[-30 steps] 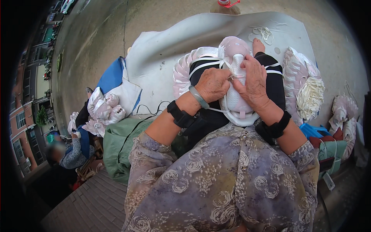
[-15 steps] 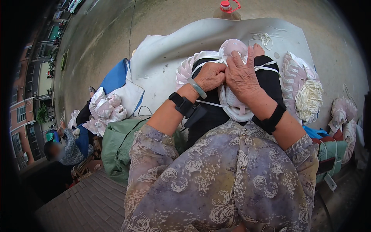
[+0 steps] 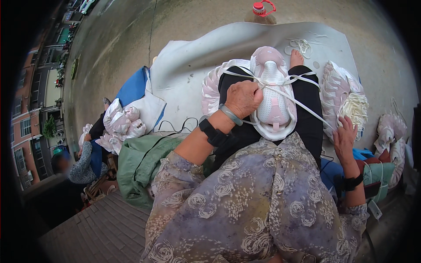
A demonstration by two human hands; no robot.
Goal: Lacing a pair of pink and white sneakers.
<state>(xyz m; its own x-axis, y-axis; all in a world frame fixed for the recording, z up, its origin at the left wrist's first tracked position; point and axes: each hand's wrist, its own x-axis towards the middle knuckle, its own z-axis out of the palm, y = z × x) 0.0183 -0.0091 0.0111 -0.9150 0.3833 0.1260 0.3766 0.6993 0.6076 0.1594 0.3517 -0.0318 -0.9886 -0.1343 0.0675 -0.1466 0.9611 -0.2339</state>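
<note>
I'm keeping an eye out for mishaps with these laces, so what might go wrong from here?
Only the left hand is at the shoe, so a tug on the long white lace stretching toward the right hand might twist or drag it.
The right fingertips appear close to the bundle of laces, so they could snag a loose strand there.

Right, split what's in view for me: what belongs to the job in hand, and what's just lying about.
In the job: left hand, right hand, shoe, its lace; likely also the lace bundle and right-hand shoe stack.

Lying about, it seems: bottle, green bag, blue sheet.
</note>
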